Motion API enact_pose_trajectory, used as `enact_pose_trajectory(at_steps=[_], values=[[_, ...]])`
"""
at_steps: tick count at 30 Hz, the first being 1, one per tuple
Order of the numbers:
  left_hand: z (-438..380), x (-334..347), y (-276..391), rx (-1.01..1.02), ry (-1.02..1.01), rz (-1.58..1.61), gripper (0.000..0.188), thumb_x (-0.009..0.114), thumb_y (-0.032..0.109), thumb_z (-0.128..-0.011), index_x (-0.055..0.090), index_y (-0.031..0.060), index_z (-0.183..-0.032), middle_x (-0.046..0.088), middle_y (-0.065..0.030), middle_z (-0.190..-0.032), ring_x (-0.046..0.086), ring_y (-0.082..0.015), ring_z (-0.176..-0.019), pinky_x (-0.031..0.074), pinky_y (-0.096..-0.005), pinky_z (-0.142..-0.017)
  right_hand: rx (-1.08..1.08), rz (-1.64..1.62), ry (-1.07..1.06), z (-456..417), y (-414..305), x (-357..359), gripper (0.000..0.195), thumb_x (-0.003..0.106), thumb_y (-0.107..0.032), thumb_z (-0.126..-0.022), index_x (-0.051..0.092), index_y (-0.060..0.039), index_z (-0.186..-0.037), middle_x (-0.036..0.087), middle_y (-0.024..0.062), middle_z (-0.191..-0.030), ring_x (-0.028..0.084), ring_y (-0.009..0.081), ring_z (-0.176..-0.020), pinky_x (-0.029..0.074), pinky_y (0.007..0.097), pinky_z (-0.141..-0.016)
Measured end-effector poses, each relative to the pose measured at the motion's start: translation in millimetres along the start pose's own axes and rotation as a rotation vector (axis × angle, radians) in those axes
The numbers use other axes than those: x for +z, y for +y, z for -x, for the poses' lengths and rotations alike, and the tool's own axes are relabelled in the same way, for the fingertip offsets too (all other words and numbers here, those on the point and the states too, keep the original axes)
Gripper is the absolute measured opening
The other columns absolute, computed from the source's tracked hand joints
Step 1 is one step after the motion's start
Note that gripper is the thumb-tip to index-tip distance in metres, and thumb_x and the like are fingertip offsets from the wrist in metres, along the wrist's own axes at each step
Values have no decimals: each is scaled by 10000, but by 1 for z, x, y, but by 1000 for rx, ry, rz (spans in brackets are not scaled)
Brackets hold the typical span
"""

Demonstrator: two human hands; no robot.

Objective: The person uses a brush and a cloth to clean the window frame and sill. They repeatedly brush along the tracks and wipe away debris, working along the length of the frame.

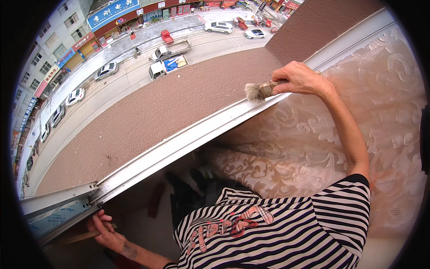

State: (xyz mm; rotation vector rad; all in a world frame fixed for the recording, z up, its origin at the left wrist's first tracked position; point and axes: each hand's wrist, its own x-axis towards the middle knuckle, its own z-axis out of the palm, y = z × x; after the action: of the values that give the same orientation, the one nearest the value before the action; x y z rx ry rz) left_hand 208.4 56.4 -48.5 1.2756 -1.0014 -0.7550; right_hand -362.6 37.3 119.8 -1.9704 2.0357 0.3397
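A worn paintbrush with pale bristles [256, 92] is gripped by my right hand [297, 79], which is over the white window frame's bottom track [188, 143]. The bristles are at the outer edge of the track, beside the brown textured outer ledge [151, 114]. At the lower left, my left hand [106, 232] holds a thin wooden stick or handle [79, 237], whose far end is in shadow. Its raised fingers are close to the corner where the bottom track meets the side frame [60, 198]. Blue printed film [58, 215] covers part of that side frame.
A patterned lace curtain [379, 127] hangs at the right, behind my right arm. A brown outer wall [315, 30] rises at the upper right. Far below past the ledge runs a street [134, 70] with parked cars, trucks and shopfronts. Dark, indistinct things lie inside under the window.
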Motion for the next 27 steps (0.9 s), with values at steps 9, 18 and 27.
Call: enact_pose_trajectory(at_steps=[9,18,27], values=[[-7,-10,-14,-93,86,-109,251,515,247,-952,594,11,-980,589,-11,-687,278,14,-420,160,-140,-383,237,338,27,25,65,17,177,713,-180,-668,693,-101,-825,669,85,-766,640,257,-782,488,376,-691],[-5,-2,-2,-52,140,-80,215,516,211,-952,585,12,-991,625,-31,-773,339,9,-474,179,-140,-406,-87,664,-11,4,19,40,64,631,-88,-697,678,-55,-669,663,98,-686,660,245,-668,520,342,-595],[-1,-8,4,-105,53,-97,199,513,201,-953,570,11,-965,624,-41,-780,367,11,-514,208,-125,-446,-473,351,-52,-23,-64,12,49,610,-75,-674,641,-38,-662,637,130,-654,644,298,-639,512,390,-563]])
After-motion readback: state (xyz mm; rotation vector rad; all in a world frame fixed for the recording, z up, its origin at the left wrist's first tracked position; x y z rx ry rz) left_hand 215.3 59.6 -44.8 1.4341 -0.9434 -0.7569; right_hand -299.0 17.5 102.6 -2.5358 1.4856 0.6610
